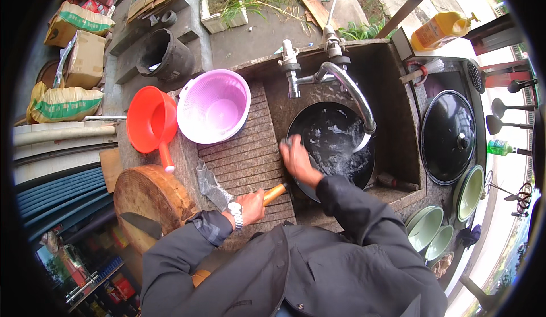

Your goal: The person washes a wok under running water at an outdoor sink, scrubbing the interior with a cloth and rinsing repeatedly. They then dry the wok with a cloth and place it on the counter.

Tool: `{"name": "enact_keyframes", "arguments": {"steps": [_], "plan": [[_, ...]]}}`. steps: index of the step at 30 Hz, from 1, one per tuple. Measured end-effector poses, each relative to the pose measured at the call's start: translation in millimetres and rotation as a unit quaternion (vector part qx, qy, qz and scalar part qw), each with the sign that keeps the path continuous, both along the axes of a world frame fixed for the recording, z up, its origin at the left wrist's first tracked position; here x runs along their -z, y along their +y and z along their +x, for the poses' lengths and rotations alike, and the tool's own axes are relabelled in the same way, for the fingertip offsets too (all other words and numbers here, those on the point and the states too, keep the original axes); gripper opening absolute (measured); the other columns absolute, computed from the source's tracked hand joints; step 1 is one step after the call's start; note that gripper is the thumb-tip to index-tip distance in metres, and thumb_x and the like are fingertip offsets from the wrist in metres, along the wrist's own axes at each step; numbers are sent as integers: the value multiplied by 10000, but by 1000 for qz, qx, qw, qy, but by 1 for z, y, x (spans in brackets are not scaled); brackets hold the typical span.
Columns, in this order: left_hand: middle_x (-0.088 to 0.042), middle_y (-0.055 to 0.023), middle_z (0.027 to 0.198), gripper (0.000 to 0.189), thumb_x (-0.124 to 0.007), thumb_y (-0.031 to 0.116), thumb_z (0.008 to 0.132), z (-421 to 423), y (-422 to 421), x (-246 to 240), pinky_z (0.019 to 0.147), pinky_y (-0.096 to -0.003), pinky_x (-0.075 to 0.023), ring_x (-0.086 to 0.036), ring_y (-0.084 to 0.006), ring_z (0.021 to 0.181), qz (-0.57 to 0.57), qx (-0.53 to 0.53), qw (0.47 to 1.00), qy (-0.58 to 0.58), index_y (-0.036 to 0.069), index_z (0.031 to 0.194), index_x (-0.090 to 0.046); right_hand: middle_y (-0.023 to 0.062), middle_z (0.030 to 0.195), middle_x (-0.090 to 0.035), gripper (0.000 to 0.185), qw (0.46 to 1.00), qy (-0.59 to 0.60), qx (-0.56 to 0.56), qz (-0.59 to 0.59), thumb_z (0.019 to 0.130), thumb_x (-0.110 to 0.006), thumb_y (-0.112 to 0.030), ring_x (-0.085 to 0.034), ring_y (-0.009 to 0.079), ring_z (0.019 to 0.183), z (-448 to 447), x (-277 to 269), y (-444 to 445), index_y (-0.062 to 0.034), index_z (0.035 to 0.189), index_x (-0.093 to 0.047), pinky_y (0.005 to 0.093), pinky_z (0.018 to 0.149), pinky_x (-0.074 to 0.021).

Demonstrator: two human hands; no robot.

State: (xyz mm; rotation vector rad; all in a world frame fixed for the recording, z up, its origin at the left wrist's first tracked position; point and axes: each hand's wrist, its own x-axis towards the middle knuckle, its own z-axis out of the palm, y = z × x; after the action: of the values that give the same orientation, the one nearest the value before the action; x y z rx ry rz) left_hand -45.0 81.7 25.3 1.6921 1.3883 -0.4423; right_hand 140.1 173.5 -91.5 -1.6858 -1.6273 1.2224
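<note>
A black wok (313, 180) sits in the stone sink under the curved faucet spout (347, 88), and water runs from the spout into it. My left hand (251, 206), with a metal watch at the wrist, grips the wok's wooden handle (274, 194) over the ribbed drainboard (243, 163). At the wok's left rim is my right hand (297, 157), blurred, with its fingers bent round a small greyish thing that I cannot make out. A silvery mesh cloth (210, 182) lies on the drainboard's left edge, near my left hand.
A pink colander (213, 108) and a red dipper (149, 116) stand at the upper left. A cleaver (140, 224) lies on a round wooden chopping block (170, 193). Right of the sink are a black lid (445, 137) and green bowls (426, 227); a brush (394, 181) lies inside the sink.
</note>
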Motion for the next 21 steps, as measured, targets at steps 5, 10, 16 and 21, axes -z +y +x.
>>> {"name": "enact_keyframes", "arguments": {"steps": [5, 10, 16, 21], "plan": [[-661, -265, 780, 310, -656, 163, 813, 3, 3, -1, 686, -539, -535, -669, -453, 749, 16, 12, 1000, 14, -20, 1006, -495, 360, 935, -621, 457, 972, -95, 215, 4, 987, -533, -338, -612, 527, 934, -9, 39, 90, 88, 1136, -460, 552, 797, -500], [-668, -238, 788, 331, -669, 165, 797, -8, 14, 4, 697, -532, -529, -673, -439, 761, 25, 28, 999, 20, -1, 1024, -495, 327, 941, -573, 365, 991, -17, -130, 32, 1029, -419, -263, -520, 476, 914, 13, 46, -20, 62, 1140, -544, 543, 824, -418], [-651, -252, 782, 302, -653, 160, 798, -13, 21, 10, 677, -564, -492, -643, -470, 767, 30, 26, 999, 8, 11, 1003, -487, 183, 1152, -560, 474, 853, -378, -357, 27, 935, -499, -233, -556, 319, 1016, 136, 36, -92, -17, 1356, -506, 436, 897, -398], [-661, -232, 812, 320, -663, 180, 799, -9, 22, 10, 714, -544, -506, -652, -452, 793, -15, -13, 999, 35, 21, 1022, -496, 193, 1277, -572, 483, 896, -419, 19, -148, 868, -590, -188, -544, 373, 1174, 142, 69, -24, -76, 1333, -519, 524, 996, -398]]}}
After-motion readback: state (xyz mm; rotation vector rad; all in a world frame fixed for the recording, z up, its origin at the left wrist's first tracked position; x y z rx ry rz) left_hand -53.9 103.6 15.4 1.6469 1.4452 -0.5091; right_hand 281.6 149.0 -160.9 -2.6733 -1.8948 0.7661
